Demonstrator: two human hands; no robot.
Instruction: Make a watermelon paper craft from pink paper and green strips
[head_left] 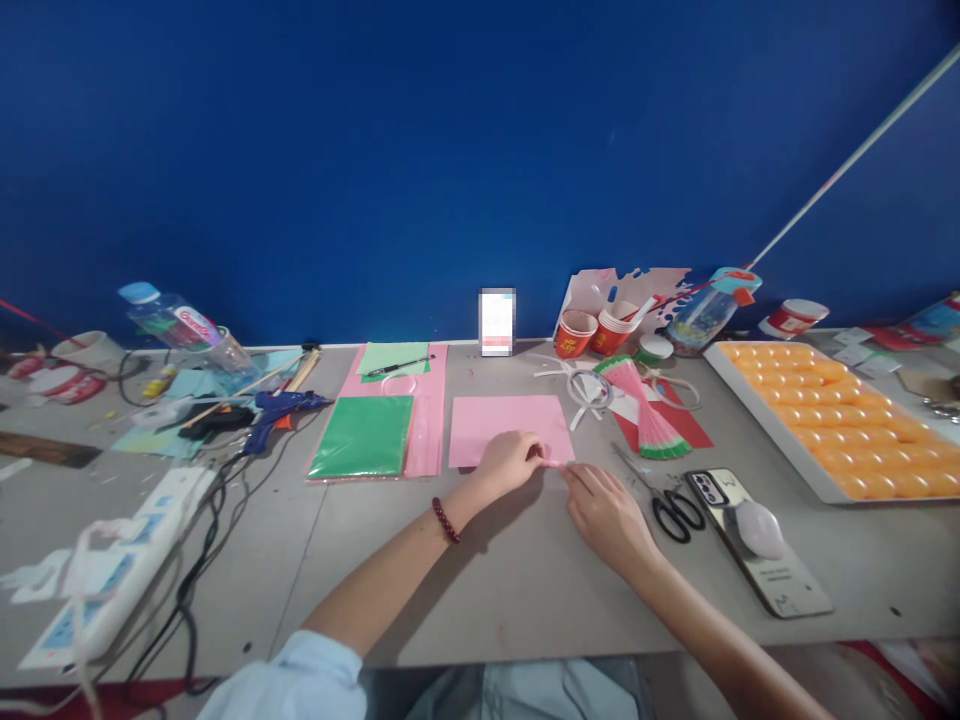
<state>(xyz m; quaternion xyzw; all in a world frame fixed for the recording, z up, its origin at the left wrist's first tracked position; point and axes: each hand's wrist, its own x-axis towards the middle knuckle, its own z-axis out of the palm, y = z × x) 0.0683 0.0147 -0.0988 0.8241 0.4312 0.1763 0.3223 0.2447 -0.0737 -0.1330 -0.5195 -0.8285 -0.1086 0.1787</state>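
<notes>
Both hands meet at the near edge of one pink paper sheet (pixel 510 425) that lies flat in the middle of the gray bench (pixel 480 590). The left hand (pixel 510 462) rests on the sheet's near edge, with its fingers curled and pinched down on the paper. The right hand (pixel 604 515) comes in from the right, and its fingertips (pixel 571 475) touch the same edge at the near right corner. How tight its grip is, I cannot tell.

The bench is bare in front of the hands, all the way to the near edge. That is the open room.

Just left of the sheet lies one green sheet (pixel 362 437) on a longer pink one. Far left are one blue glue gun (pixel 281 408) and one white power strip (pixel 124 575) with black cords.

Just right of the right hand lie one pair of black scissors (pixel 667 500) and one phone (pixel 757 540). One folded paper fan (pixel 649 420) sits farther back. Three red paper cups (pixel 576 333) stand near the blue wall. One tray of orange balls (pixel 840 420) fills the far right side.
</notes>
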